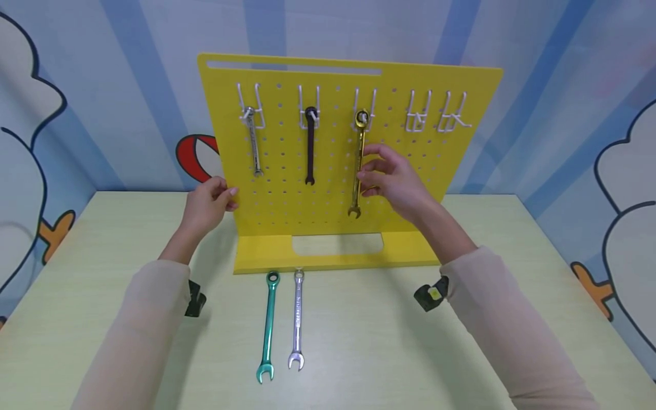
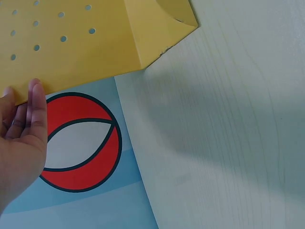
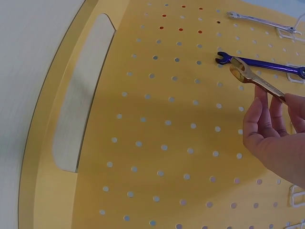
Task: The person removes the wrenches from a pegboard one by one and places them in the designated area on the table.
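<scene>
Right hand (image 1: 393,181): fingers pinch the gold wrench (image 1: 360,148), hung on the middle hook (image 1: 374,106) of the pegboard (image 1: 323,205). Left hand (image 1: 206,202): fingers pinch the pegboard's left edge.

Looks like a small staged booth, maybe a recording setup. Pale wood-look table (image 1: 359,347) boxed in on three sides by blue-striped walls (image 1: 348,28) printed with cartoon clouds (image 1: 20,74) and a red-and-white shape (image 2: 95,106). Pegboard (image 1: 287,210) and wrenches (image 1: 269,327) hint workshop, decor says playroom. Room beyond is out of frame, can't pin the building.
</scene>
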A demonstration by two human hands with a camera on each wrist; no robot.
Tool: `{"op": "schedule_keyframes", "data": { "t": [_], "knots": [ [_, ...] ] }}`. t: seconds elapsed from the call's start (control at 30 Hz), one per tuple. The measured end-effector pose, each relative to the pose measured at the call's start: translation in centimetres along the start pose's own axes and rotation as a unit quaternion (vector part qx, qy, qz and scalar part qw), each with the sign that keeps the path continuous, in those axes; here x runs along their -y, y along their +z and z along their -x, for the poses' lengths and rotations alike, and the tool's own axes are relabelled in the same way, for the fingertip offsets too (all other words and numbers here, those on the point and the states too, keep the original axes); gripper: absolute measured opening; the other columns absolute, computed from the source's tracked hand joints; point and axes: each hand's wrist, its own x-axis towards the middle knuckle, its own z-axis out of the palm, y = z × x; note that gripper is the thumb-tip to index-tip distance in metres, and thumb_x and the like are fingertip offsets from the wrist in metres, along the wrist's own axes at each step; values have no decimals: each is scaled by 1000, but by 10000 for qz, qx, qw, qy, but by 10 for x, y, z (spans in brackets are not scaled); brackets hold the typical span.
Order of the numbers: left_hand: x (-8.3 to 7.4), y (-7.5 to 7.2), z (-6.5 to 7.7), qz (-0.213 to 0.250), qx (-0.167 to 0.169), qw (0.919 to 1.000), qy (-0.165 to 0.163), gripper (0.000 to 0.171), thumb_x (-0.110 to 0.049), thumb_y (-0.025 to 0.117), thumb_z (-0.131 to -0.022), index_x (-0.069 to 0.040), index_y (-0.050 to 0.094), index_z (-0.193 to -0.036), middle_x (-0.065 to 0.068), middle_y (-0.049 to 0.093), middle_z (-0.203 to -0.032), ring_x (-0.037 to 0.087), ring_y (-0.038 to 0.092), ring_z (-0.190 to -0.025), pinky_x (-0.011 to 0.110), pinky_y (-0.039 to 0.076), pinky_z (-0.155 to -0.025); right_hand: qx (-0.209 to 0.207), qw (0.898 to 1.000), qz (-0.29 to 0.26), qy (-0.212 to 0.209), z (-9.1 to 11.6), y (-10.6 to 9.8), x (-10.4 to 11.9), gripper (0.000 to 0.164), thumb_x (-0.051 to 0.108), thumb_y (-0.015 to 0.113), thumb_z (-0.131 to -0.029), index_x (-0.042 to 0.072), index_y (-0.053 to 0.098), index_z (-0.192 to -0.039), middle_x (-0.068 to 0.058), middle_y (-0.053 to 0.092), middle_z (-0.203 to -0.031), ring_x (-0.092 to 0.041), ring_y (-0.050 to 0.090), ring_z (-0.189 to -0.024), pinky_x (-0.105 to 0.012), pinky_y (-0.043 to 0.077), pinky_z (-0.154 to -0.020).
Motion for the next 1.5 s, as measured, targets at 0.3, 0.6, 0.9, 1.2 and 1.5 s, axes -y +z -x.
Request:
{"op": "schedule_keyframes", "data": {
  "t": [0.3,0.6,0.9,1.2,1.5],
  "knots": [
    [-1,1,0,-24,-6,10000,-14,27,-24,47,-96,2,49,-103,20,60,-100,30,61,-86,40,50,-83,167,9998,100,-43,4,0,2,33,-7,48,-91,7,44,-121,-8,50,-89,-19,55,-72,-31,51,-71],
    [-3,-1,2,-62,9,10000,4,29,-25,46,-96,3,48,-104,20,60,-99,31,61,-88,39,50,-83,246,9995,184,-120,9,1,5,32,-8,48,-90,6,44,-119,-10,53,-88,-20,56,-70,-30,51,-68],
    [-3,-1,2,-44,5,10000,24,29,-25,46,-96,3,48,-104,20,60,-99,32,60,-88,38,51,-82,335,9991,191,-166,14,1,8,31,-8,48,-90,5,44,-118,-8,50,-87,-20,56,-70,-31,51,-68],
    [-2,0,2,-54,-12,10000,71,28,-24,47,-96,3,48,-103,20,60,-98,32,61,-87,36,52,-80,357,9988,242,-233,18,1,11,30,-8,48,-90,4,44,-117,-9,51,-87,-22,56,-71,-32,52,-68],
    [-2,0,2,-45,42,10000,13,30,-26,46,-96,2,48,-105,20,59,-100,30,61,-86,39,51,-82,480,9981,197,-327,22,1,15,29,-10,49,-89,3,45,-114,-8,55,-86,-21,57,-72,-31,52,-69]
  ]
}}
